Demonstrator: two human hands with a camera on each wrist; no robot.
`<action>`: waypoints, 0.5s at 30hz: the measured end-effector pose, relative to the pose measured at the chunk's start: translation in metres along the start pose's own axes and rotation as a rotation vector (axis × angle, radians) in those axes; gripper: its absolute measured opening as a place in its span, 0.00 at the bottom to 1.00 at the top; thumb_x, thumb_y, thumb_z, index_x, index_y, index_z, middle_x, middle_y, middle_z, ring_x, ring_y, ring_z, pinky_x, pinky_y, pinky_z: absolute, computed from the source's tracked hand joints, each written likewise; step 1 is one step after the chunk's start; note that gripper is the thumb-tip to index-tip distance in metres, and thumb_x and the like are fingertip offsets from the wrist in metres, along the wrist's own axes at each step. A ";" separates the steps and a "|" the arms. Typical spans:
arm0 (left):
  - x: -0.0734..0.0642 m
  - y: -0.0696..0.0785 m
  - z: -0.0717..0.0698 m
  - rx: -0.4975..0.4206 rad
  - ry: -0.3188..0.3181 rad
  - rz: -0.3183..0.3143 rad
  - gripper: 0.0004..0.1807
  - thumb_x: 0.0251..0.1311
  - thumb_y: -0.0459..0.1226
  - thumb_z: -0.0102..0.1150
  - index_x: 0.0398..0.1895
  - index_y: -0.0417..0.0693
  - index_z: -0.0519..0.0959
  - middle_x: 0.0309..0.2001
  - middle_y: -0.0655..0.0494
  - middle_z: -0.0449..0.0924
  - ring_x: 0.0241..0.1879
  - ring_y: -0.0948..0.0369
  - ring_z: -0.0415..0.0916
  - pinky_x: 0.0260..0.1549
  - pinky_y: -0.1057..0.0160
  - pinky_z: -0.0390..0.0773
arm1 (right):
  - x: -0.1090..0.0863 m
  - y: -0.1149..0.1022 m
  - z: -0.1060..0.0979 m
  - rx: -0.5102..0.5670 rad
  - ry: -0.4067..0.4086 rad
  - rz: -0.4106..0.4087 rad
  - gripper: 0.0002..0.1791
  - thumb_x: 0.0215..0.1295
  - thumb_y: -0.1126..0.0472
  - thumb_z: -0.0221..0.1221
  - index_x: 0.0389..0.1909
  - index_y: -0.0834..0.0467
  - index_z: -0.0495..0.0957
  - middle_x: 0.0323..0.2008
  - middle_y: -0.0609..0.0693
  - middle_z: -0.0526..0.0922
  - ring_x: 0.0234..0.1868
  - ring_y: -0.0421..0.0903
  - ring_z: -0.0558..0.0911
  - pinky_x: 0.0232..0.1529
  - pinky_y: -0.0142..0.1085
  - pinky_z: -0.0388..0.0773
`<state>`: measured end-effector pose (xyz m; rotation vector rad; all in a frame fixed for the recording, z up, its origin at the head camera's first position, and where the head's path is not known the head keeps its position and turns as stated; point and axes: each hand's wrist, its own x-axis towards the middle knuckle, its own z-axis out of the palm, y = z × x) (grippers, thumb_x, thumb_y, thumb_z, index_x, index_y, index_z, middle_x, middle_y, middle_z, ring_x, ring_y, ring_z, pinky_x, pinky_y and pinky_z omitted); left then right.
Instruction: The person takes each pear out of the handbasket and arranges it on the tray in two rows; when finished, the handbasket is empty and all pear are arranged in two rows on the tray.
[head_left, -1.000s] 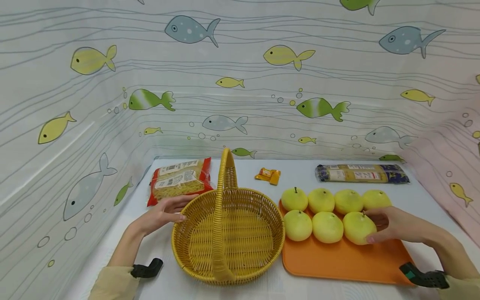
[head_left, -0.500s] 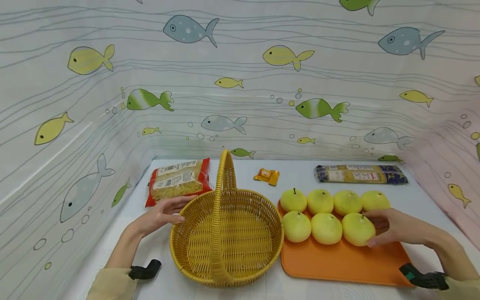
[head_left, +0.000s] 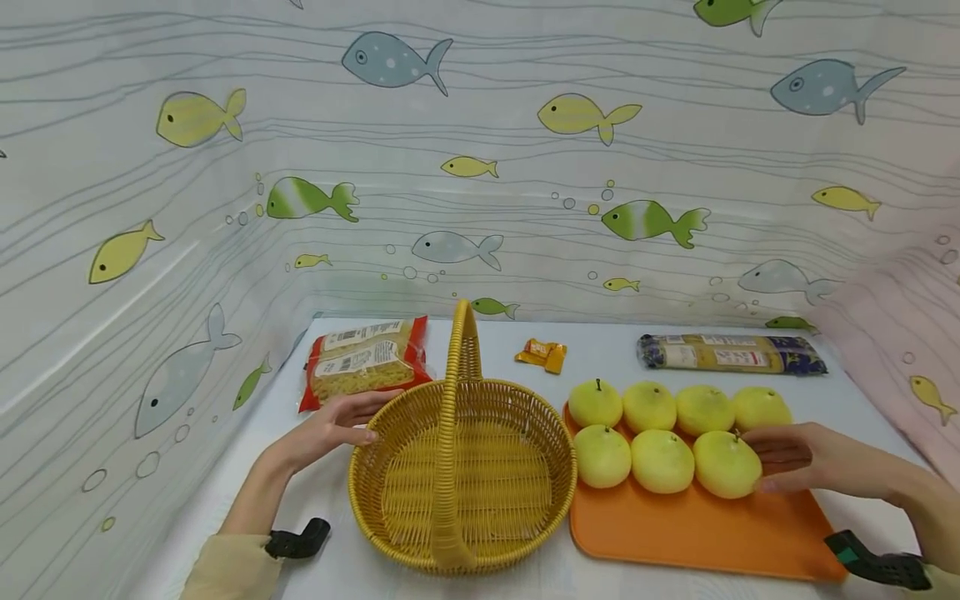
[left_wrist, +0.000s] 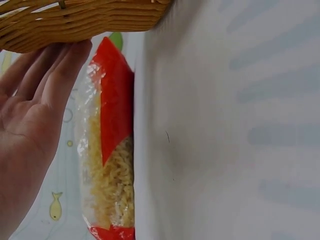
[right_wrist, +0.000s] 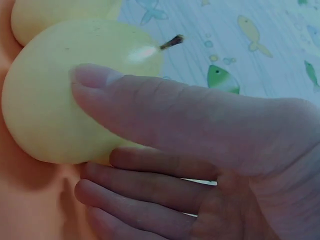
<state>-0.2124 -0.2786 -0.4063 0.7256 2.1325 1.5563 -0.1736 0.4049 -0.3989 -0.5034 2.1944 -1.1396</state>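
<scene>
In the head view my left hand (head_left: pixel 330 429) is at the left side of a yellow wicker basket (head_left: pixel 375 546), its thumb at the rim. The left wrist view shows that hand's fingers (left_wrist: pixel 65 70) extended to the basket's outer wall. My right hand (head_left: pixel 825 458) is spread beside the rightmost front pear (head_left: pixel 725 467), a round yellow-green fruit with a short stem. In the right wrist view the thumb (right_wrist: pixel 150 102) overlaps this pear (right_wrist: pixel 45 90), with the other fingers lying loosely below it. Several such pears stand in two rows on an orange tray (head_left: pixel 675 533).
A red-ended pasta bag (head_left: pixel 363 362) lies behind my left hand. Small orange packets (head_left: pixel 542 354) lie behind the basket, and a long noodle pack (head_left: pixel 731 354) lies behind the pears. The basket's tall handle (head_left: pixel 447 417) arches over its middle. Fish-printed sheeting surrounds the table.
My right hand has drawn back slightly to the right from the pear, and its thumb overlaps the fruit less. The left hand keeps its place at the basket. The head view has shifted slightly.
</scene>
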 end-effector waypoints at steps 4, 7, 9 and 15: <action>0.002 0.001 0.001 0.017 0.001 -0.002 0.33 0.66 0.31 0.56 0.75 0.43 0.63 0.73 0.39 0.64 0.65 0.67 0.71 0.57 0.67 0.74 | -0.007 0.003 -0.003 -0.007 0.016 -0.028 0.32 0.71 0.65 0.58 0.68 0.78 0.60 0.63 0.63 0.77 0.52 0.26 0.80 0.47 0.27 0.79; 0.001 0.002 0.001 0.017 -0.002 -0.014 0.33 0.66 0.31 0.56 0.75 0.44 0.63 0.73 0.40 0.63 0.65 0.66 0.71 0.56 0.66 0.75 | -0.014 0.005 -0.004 -0.033 0.075 -0.034 0.30 0.72 0.65 0.57 0.68 0.75 0.62 0.59 0.43 0.81 0.52 0.29 0.82 0.46 0.29 0.81; 0.000 0.003 0.000 0.022 0.000 -0.027 0.33 0.67 0.31 0.57 0.75 0.44 0.63 0.74 0.40 0.62 0.65 0.67 0.71 0.56 0.66 0.75 | -0.020 0.004 -0.005 -0.087 0.173 -0.004 0.29 0.72 0.63 0.58 0.68 0.74 0.64 0.55 0.39 0.83 0.49 0.30 0.83 0.44 0.31 0.82; -0.002 0.003 -0.002 0.022 0.009 -0.043 0.33 0.67 0.32 0.56 0.75 0.46 0.63 0.74 0.40 0.62 0.65 0.68 0.71 0.56 0.67 0.74 | -0.032 0.001 -0.007 -0.326 0.574 0.170 0.34 0.69 0.50 0.62 0.64 0.71 0.69 0.52 0.65 0.83 0.37 0.23 0.79 0.36 0.36 0.84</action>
